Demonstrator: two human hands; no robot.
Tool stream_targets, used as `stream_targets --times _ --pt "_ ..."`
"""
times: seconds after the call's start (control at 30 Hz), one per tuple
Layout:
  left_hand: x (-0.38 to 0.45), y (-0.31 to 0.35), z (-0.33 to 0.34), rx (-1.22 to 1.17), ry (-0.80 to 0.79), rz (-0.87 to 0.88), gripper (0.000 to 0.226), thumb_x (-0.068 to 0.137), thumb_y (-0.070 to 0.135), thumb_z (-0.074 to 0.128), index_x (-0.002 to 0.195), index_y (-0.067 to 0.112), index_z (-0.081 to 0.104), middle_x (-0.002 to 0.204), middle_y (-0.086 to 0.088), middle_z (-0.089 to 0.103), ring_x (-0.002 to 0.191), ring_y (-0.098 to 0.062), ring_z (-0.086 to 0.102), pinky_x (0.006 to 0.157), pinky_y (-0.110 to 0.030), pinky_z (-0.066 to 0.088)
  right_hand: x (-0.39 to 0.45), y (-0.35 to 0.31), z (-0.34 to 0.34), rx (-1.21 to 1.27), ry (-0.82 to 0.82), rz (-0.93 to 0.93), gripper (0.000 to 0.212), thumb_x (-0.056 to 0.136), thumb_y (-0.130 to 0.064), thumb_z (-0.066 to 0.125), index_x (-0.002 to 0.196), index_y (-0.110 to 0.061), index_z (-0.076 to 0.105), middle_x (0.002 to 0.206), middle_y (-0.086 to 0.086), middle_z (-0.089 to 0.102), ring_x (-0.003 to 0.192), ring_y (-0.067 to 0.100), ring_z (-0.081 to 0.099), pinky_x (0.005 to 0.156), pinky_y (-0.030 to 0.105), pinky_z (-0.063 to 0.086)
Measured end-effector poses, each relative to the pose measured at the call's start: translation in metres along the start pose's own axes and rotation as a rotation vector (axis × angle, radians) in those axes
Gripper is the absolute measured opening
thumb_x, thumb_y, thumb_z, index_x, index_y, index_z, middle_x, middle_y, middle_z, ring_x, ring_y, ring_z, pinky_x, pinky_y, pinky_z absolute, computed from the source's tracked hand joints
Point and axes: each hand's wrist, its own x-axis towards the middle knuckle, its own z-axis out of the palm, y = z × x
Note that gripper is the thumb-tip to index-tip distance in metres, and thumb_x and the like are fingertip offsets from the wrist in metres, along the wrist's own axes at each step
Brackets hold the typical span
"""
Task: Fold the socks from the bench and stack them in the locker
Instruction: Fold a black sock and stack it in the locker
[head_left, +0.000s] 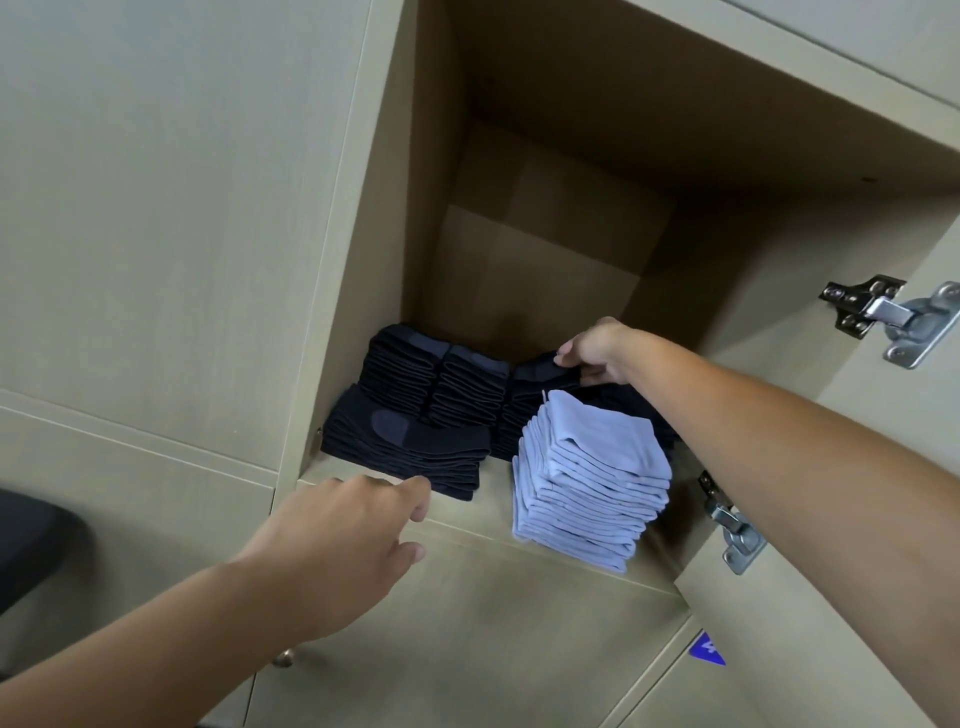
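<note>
Right hand (597, 351) pinches dark sock (540, 371) atop rear stack; left hand (343, 540) open.

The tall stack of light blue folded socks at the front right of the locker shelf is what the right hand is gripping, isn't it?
Not quite. In the head view the right hand grips a dark navy folded sock on the rear stack behind the tall stack of light blue folded socks, which sits untouched at the front right of the locker shelf.
</note>
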Motion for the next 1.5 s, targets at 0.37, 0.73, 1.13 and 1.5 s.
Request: stream_targets --times 0.37,0.73,1.13,1.5 --pt "-0.010 -0.016 0.000 -0.013 -0.023 -0.017 0.024 0.102 0.053 0.046 0.121 0.039 0.044 0.107 0.016 0.066 0.099 -0.011 0.060 0.088 -0.031 0.050 0.007 -0.009 0.023 -0.585 -0.013 -0.061 0.052 0.084 -0.014 0.083 0.129 0.000 0.060 0.115 0.017 0.069 0.088 0.033 0.075 0.081 0.045 0.063" --pt "-0.044 -0.053 -0.016 0.004 -0.028 -0.107 0.020 0.096 0.062 0.050 0.109 0.048 0.045 0.096 0.024 0.066 0.080 -0.001 0.059 0.070 -0.019 0.046 0.002 -0.021 0.026 -0.931 -0.151 -0.126 0.040 0.084 -0.009 0.079 0.122 -0.006 0.068 0.132 0.015 0.060 0.100 0.034 0.071 0.086 0.048 0.061" --pt "-0.107 -0.117 -0.050 0.020 0.027 -0.303 0.068 0.052 0.107 0.021 0.091 0.060 0.051 0.082 0.038 0.066 0.069 0.006 0.064 0.072 -0.026 0.055 -0.069 -0.033 0.003 -0.597 -0.159 -0.399 0.011 0.095 -0.019 0.070 0.102 -0.011 0.071 0.109 0.009 0.072 0.097 0.021 0.071 0.073 0.032 0.057" --pt "-0.190 -0.114 -0.096 0.019 0.006 -0.427 0.013 0.090 0.036 0.074 0.087 0.037 0.062 0.071 0.018 0.069 0.066 0.005 0.062 0.071 -0.023 0.053 -0.201 -0.009 0.063 -0.227 -0.197 -0.767 0.004 0.092 -0.021 0.071 0.091 -0.020 0.075 0.095 -0.005 0.072 0.093 0.010 0.064 0.078 0.027 0.047"
